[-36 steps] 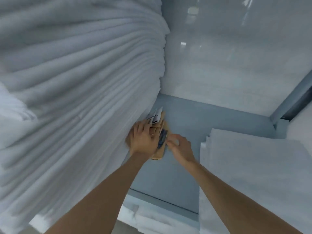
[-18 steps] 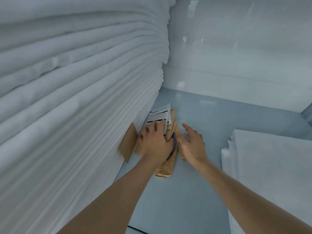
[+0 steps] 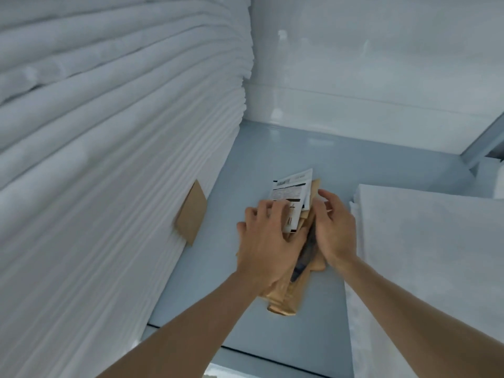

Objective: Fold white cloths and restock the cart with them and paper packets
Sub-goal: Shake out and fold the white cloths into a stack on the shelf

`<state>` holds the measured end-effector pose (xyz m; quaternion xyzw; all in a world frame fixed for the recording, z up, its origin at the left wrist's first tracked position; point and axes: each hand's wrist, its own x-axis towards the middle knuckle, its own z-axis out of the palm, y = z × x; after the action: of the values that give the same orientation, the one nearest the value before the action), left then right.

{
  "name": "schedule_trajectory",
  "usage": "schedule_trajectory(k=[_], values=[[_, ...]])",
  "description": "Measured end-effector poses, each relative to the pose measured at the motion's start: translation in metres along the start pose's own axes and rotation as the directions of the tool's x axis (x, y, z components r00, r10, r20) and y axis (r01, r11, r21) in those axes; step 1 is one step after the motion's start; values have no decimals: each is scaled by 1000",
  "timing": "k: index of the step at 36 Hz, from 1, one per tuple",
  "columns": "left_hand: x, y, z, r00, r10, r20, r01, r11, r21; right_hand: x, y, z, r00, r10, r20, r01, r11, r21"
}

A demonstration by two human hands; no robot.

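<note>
Head view: the only view, looking down into a pale blue-grey shelf [image 3: 341, 165] of the cart.
Hands: two, both bare, both on one bundle in the middle of the shelf.
Left hand [image 3: 268, 245]: fingers spread and curled over the top of the bundle, holding it from the left side.
Right hand [image 3: 334, 227]: fingers bent round the right edge of the same bundle, thumb up near its far end; it grips the bundle too.
Bundle of packets [image 3: 286, 293]: brown paper packets held together between the hands, long end pointing toward the viewer; I cannot count them, as the edges blur and the hands cover most of them.
White labels [image 3: 293, 190]: at least two printed white sheets with black bars, sticking out at the far end of the bundle.
Dark strip [image 3: 305, 257]: one dark blue-black band between the two hands; what it is I cannot tell.
Loose packet [image 3: 191, 214]: one brown packet, apart from the bundle, leaning flat against the tall stack.
Tall stack of cloths [image 3: 109, 159]: one, far too many folded white layers to count, filling the left side.
Low stack of cloths [image 3: 425, 255]: one, on the right, just beside the right hand.
Back wall [image 3: 381, 64]: one, white and glossy.
</note>
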<state>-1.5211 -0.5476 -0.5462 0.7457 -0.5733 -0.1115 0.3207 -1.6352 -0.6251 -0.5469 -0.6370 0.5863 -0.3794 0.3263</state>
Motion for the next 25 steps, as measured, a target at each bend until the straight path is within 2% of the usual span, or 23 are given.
schedule_trajectory(k=[3, 9, 11, 14, 17, 19, 21, 23, 25], values=[[-9, 2, -9, 1000, -10, -8, 9, 995, -104, -4, 1, -9, 1000, 0, -7, 0, 999, -36], [-10, -10, -36, 968, -170, -185, 105, 942, -319, -11, -3, -6, 999, 21, -37, -20, 1000, 14], [-6, -20, -44, 945, -239, -225, 152, 927, -344, -15, -4, -2, 999, -16, -44, 17, 1000, 21], [-4, -29, -53, 910, -329, -252, 247, 919, -306, -22, -4, 2, 996, -78, -45, 74, 994, -82], [-12, -33, -57, 911, -280, -304, 258, 960, -112, -30, -3, 3, 993, -121, 2, 120, 980, -162], [-16, -40, -63, 944, -128, -303, 183, 970, 162, -37, -6, 10, 985, -173, 29, 175, 956, -236], [-16, -46, -66, 967, -10, -256, 109, 920, 377, -43, -10, 16, 980, -192, 53, 199, 940, -276], [-15, -48, -66, 979, -30, -204, 127, 865, 485, -47, -15, 21, 982, -171, 78, 187, 941, -281], [-15, -47, -63, 981, -99, -166, 171, 849, 500, -50, -17, 25, 982, -151, 114, 178, 942, -286]])
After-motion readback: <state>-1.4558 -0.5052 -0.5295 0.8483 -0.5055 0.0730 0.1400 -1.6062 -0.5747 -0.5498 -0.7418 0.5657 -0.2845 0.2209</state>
